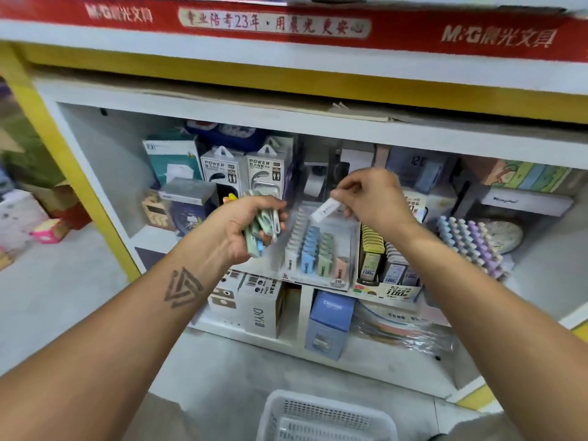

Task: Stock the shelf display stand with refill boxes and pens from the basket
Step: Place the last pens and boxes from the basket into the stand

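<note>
My left hand [246,227] grips a bunch of small refill boxes [265,229], green, white and blue, in front of the shelf. My right hand [370,194] pinches one white refill box [327,209] above the clear display stand [318,249], which holds rows of white, blue, green and pink boxes. A white slotted basket [324,418] sits on the floor at the bottom, below both arms.
A second stand of dark and yellow refill boxes [386,259] is right of the clear one. Pastel pens [471,246] stand further right. Power bank boxes [241,168] fill the back left. White and blue cartons [331,319] sit on the lower shelf.
</note>
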Motion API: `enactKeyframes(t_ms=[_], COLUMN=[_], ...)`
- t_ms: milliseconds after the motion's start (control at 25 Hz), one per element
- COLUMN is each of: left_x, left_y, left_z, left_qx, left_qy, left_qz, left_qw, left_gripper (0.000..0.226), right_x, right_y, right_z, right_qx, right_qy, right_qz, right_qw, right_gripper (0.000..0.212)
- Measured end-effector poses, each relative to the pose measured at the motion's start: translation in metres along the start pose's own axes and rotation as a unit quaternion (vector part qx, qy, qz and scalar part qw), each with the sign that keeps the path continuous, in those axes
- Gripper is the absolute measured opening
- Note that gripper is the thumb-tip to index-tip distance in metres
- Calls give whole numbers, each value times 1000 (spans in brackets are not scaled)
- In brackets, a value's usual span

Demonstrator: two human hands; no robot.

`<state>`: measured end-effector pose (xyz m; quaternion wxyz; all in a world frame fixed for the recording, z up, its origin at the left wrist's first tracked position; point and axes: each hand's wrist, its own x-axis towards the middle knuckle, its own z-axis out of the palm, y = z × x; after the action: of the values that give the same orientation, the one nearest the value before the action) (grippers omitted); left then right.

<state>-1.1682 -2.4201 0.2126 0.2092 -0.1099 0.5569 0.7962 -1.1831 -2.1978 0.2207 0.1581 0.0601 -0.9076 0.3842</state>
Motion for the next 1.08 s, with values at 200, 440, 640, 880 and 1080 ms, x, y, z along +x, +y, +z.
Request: enactKeyframes(t_ms=[200, 440, 640, 880, 1080], left_x=[4, 4, 2, 2, 0], left_y=[-3, -11, -20, -25, -26], left_z=[5, 20, 29, 33, 29], left_qx=[10, 35, 58, 73, 64], left_qy=[-1, -4, -11, -26, -44], left_qz=[-21, -29, -36, -47, -62], left_qw=[1000, 999, 998, 996, 995], left_gripper=[15, 12, 10, 8, 9], right_x=[16, 7, -11, -16, -24], right_y=[12, 9, 15, 20, 25], right_z=[14, -8, -35, -36, -10], right_qx=[-25, -28, -163, -189, -239], right_qy=[-10, -41, -92, -135, -196], right_qz=[35, -2, -70, -90, -113], right_qw=[999, 999, 980, 968, 944], right_gripper=[6, 18, 18, 26, 24])
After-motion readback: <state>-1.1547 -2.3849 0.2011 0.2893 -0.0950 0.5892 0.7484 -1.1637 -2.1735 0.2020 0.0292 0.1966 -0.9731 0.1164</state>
